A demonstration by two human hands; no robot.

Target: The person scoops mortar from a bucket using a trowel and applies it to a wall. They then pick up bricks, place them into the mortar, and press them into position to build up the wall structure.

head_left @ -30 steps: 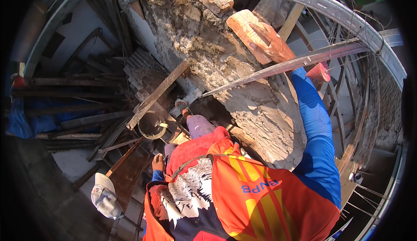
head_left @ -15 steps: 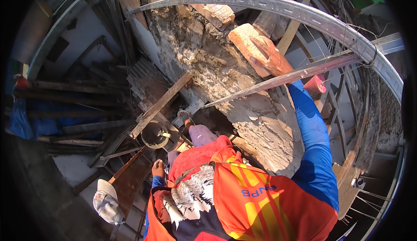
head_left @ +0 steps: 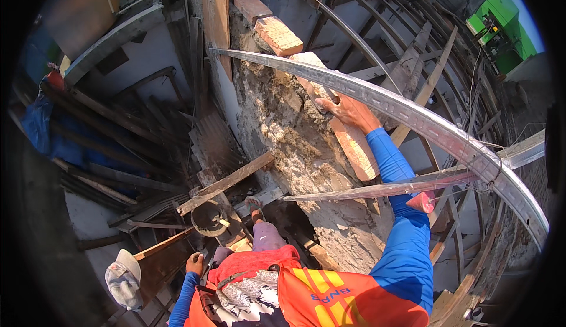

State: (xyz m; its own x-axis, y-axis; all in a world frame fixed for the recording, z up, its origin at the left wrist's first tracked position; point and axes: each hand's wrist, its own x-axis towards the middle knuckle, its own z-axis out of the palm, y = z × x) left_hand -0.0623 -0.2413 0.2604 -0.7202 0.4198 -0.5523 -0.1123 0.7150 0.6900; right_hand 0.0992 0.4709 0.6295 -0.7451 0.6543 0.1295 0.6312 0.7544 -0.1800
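My right hand reaches over the top of a rough, mortar-smeared wall. It rests where two orange bricks meet, the far brick and the near brick. Its thumb is stretched out apart from the fingers, which are partly hidden behind a curved metal channel. My left hand hangs low beside my leg, fingers curled; whatever may be in them is hidden. Ahead of it stands a round bucket with a pale handle-like piece inside.
Two more bricks, a reddish one and a lighter one, continue the row. A wooden plank slants by the bucket. A second metal strip crosses beneath my right arm. A grey cap is at lower left.
My right hand has moved off the near brick's top to its far end, by the joint with the brick beyond. My view has shifted; my left hand remains low with curled fingers.
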